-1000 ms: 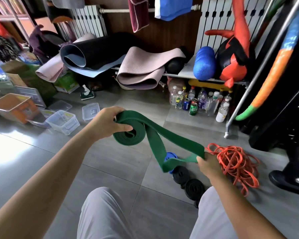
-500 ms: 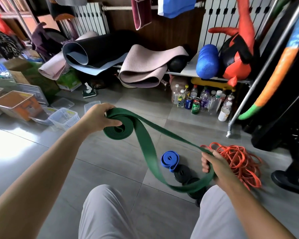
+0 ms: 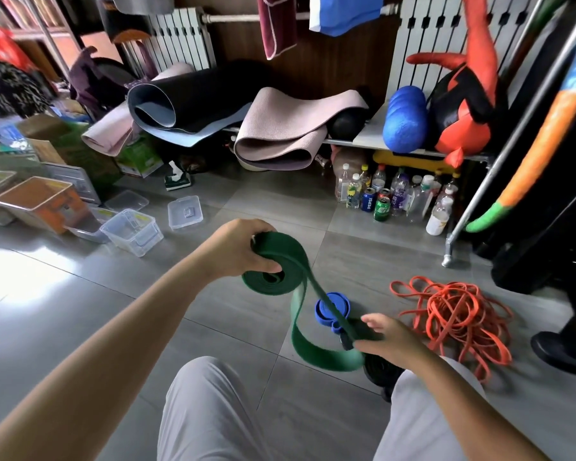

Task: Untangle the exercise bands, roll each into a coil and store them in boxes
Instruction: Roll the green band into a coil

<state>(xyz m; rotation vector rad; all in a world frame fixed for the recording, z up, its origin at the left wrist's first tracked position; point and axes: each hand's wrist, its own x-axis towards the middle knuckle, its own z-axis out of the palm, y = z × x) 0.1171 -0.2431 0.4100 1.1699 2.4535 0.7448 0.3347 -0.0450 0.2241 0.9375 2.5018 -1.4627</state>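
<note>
Floor (image 3: 80,311): grey tile, viewed from a seat.
Left hand (image 3: 243,251): clamped round the coil of the green band (image 3: 280,277), held mid-air.
Right hand (image 3: 389,337): fingers spread; slack tail merely guided, 5 o'clock of coil.
Risk: coil may be sprung open if thumb pressure is eased; tail may be twisted, or snagged on blue coil (image 3: 330,307).
Clear box (image 3: 132,231): 9 o'clock.

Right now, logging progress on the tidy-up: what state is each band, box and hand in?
green band: partly coiled, tail hanging loose
left hand: grips the coil
right hand: at the loose tail, grip unclear
blue band: coiled, on the floor
orange bands: tangled heap on the floor
clear box: open, no lid on
</note>
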